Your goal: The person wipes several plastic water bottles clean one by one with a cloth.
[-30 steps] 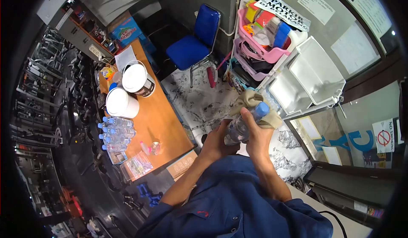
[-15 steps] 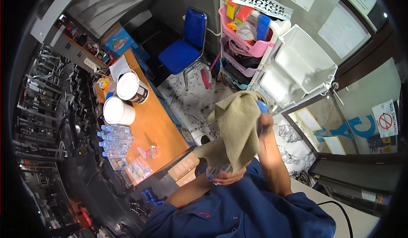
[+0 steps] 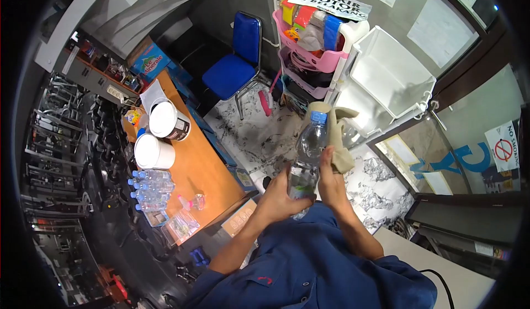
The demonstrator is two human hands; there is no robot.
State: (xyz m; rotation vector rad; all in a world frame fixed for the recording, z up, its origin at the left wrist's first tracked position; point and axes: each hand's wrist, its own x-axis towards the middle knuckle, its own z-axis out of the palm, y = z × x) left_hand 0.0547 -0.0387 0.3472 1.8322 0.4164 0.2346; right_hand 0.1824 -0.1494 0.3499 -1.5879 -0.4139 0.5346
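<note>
A clear plastic water bottle (image 3: pixel 311 143) with a blue cap stands tilted in front of my body. My left hand (image 3: pixel 280 196) is wrapped around its lower part, thumb across the base. On the bottle's right side is my right hand (image 3: pixel 331 183), thumb up along the wall. A beige cloth (image 3: pixel 341 157) hangs between that hand and the bottle and folds up behind the cap. The right fingers behind the cloth are partly hidden.
To the left, an orange-brown table (image 3: pixel 207 171) bears two white tubs, several bottles (image 3: pixel 152 190) and a small pink-capped bottle (image 3: pixel 194 202). A blue chair (image 3: pixel 232 74) stands ahead. Further right are a pink basket rack (image 3: pixel 317 60) and an open white bin (image 3: pixel 386 77).
The cloth, earlier spread over the bottle, is now gathered at its right and back, uncovering the bottle. My right hand came down from the cap; my left hand moved up slightly.
</note>
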